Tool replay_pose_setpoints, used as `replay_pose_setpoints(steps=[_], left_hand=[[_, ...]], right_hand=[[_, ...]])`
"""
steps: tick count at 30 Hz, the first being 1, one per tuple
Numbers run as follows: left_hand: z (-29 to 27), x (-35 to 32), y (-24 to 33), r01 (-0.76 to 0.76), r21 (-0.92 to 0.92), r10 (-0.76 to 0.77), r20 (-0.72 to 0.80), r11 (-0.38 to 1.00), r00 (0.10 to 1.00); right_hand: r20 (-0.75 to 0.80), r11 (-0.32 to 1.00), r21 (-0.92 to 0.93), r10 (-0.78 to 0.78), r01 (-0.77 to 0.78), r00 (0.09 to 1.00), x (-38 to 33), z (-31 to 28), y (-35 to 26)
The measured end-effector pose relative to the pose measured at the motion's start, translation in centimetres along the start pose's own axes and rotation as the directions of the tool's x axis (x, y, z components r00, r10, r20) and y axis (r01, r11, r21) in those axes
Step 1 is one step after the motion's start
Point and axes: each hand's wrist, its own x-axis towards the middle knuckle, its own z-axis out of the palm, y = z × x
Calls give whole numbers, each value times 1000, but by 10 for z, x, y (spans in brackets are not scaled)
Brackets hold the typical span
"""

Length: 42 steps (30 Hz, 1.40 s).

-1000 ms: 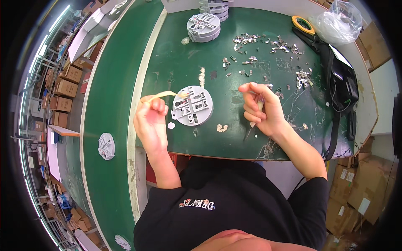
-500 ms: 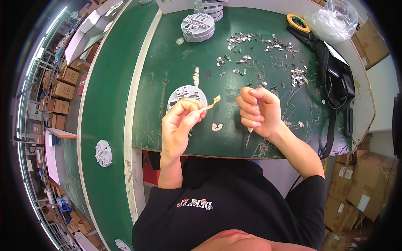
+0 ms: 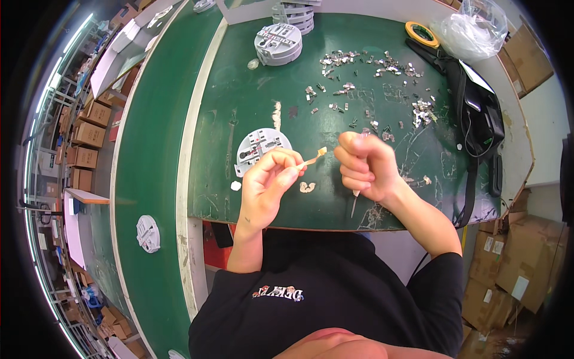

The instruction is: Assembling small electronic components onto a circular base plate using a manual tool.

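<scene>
My left hand [image 3: 269, 186] is closed in a pinch on a thin yellowish strip [image 3: 311, 160] with a small lump at its far end. The lump is close to my right hand [image 3: 369, 169], which is wrapped round what looks like a screwdriver. Its thin metal shaft [image 3: 353, 207] points back toward me, and most of its handle is hidden in the fist. Beyond my left hand, partly covered by it, a round grey plastic housing [image 3: 248, 149] with dark slots lies on the green table. A crumpled cream-coloured scrap [image 3: 307, 188] lies between the hands.
Small metal pieces [image 3: 423, 113] are scattered over the table's far right. Grey round housings [image 3: 278, 46] are stacked at the back. A yellow tape roll [image 3: 422, 34], plastic bag [image 3: 472, 30] and black bag [image 3: 482, 116] line the right. Another disc [image 3: 147, 234] lies on the left green belt.
My left hand has shifted right, bringing the strip's end closer to my right fist. A white scrap beside the housing has come into view. The disc on the left belt has come nearer.
</scene>
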Motion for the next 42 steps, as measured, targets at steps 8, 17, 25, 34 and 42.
replay_pose_setpoints(steps=[8, 17, 25, 34, 42], left_hand=[[3, 9, -2, -31, -40, 35, 112, 999, 993], [2, 3, -2, -11, 120, 7, 32, 993, 999], [-3, 1, -10, 3, 207, -28, 116, 978, 993], [-8, 1, -15, 81, 313, -92, 22, 946, 995], [-10, 3, -13, 100, 295, -108, 11, 950, 994]], right_hand=[[-187, 594, -804, -201, -32, 962, 0, 33, 1], [7, -54, -998, -573, -29, 820, -22, 59, -94], [193, -209, -899, -978, -386, 81, -63, 39, -343], [155, -53, -748, -983, -661, -96, -46, 6, -432], [-152, 124, -513, -987, -849, -52, -41, 6, -450]])
